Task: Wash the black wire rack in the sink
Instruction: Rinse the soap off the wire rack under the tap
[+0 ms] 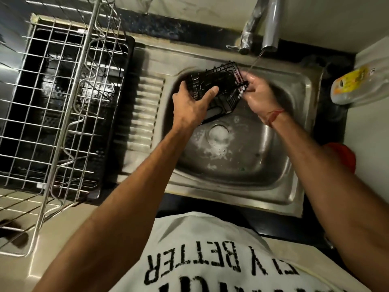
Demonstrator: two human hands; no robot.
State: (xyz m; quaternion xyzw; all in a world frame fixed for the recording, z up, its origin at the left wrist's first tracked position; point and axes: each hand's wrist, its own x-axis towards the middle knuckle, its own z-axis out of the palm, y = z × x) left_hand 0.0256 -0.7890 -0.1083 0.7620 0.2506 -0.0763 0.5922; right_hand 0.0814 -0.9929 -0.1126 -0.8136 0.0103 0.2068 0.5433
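Hands were both clamped on the small black wire rack (214, 89), which was held above the far part of the stainless steel sink basin (242, 157), tilted and clear of the basin floor. The left hand (193, 102) gripped the rack's near-left side, thumb lying across the wires and fingers curled round the far edge. The right hand (259, 93) held the rack's right end, fingers curled onto the wire frame. A thin stream of water (255, 61) ran from the chrome tap spout (271, 24) and landed at the right hand and the rack's right end. A red thread band (273, 114) sat on the right wrist. Soap foam lay round the round drain (219, 132) in the basin floor. A large silver wire dish rack (63, 102) stood on a black tray to the left of the ribbed drainboard (145, 112). A clear plastic bottle with a yellow label (355, 85) lay on the counter to the right of the sink
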